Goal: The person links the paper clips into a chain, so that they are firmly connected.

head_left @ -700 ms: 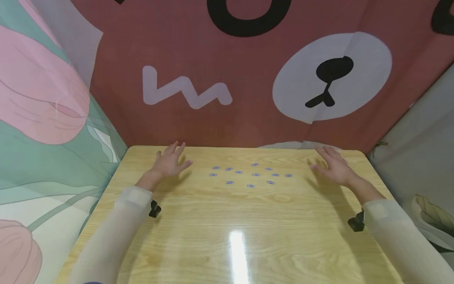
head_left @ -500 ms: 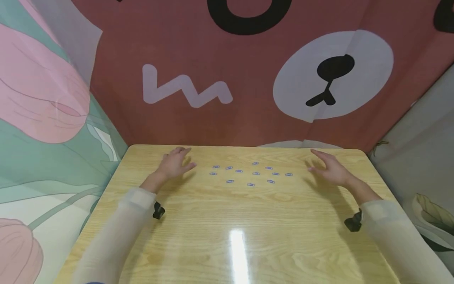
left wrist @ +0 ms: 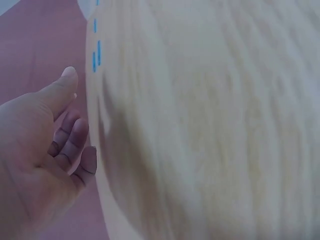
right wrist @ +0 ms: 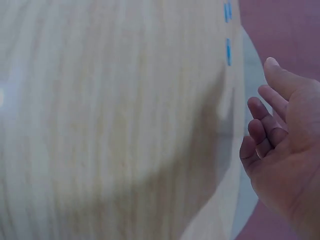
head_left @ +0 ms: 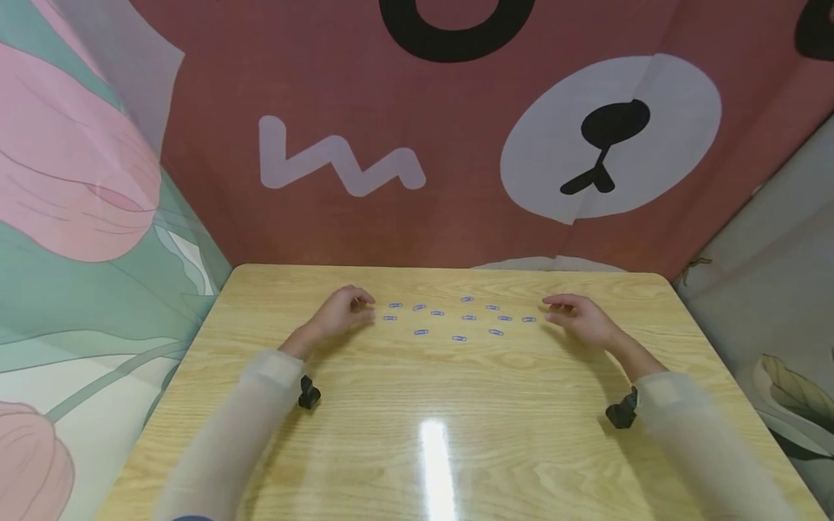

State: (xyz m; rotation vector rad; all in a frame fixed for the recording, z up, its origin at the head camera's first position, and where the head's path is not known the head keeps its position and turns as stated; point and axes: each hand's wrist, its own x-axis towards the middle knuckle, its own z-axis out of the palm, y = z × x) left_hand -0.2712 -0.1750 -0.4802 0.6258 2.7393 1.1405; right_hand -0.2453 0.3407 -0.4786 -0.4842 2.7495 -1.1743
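Several blue paper clips lie scattered flat on the far middle of the wooden table [head_left: 391, 391]. My left hand [head_left: 340, 312] hovers over the table just left of the group, its fingers loosely bent and holding nothing. Closest to it are a lower paper clip [head_left: 390, 318] and an upper paper clip [head_left: 395, 305]. On the opposite side, my right hand [head_left: 583, 320] hangs with bent, empty fingers beside the rightmost paper clip [head_left: 529, 319]. In the left wrist view a gap shows between thumb and fingers [left wrist: 75, 142]; the right wrist view shows a similar gap, with a paper clip [right wrist: 228, 52] beyond the thumb.
A reddish-brown printed cloth [head_left: 326, 231] hangs right behind the table's far edge. A floral cloth [head_left: 85, 289] borders the left side and a pale cloth [head_left: 762, 253] the right. Dark wrist cameras sit under both sleeves. Light glares on the tabletop's near middle.
Both hands have come inward and lower, toward the paper clips from either side. Their fingers, spread earlier, are now bent closer to the thumbs. The paper clips have stayed in place.
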